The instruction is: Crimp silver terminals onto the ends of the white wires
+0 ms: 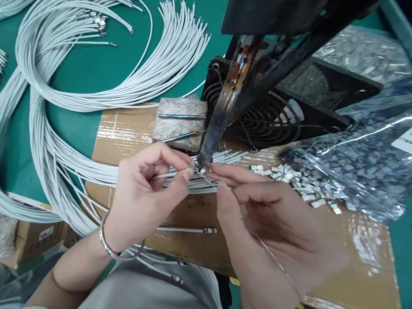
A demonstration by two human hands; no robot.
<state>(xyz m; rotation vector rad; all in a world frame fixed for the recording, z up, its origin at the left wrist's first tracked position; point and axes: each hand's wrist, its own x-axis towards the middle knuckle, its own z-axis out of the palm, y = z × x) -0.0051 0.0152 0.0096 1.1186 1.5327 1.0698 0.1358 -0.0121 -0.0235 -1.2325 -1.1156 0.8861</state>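
My left hand (150, 185) pinches the end of a white cable (162, 175) between thumb and fingertips, right beside the dark tip of a mounted soldering iron (214, 135). My right hand (268, 224) has thumb and fingers closed on a thin solder wire (277, 263), which trails down past the wrist. The wire's front end meets the cable end under the iron tip. Fingertips cover most of that joint, so its details are hidden. Behind the hands lies a bundle of white cables (100, 170) on the cardboard sheet (350, 277).
A grey block (182, 107) carries metal tweezers (180, 116). Behind the iron sits a black fan (273, 115). Small connectors (302, 181) spill beside a plastic bag (373, 163). Coiled white cables (29, 48) cover the left. One finished-looking cable (187, 230) lies near the front.
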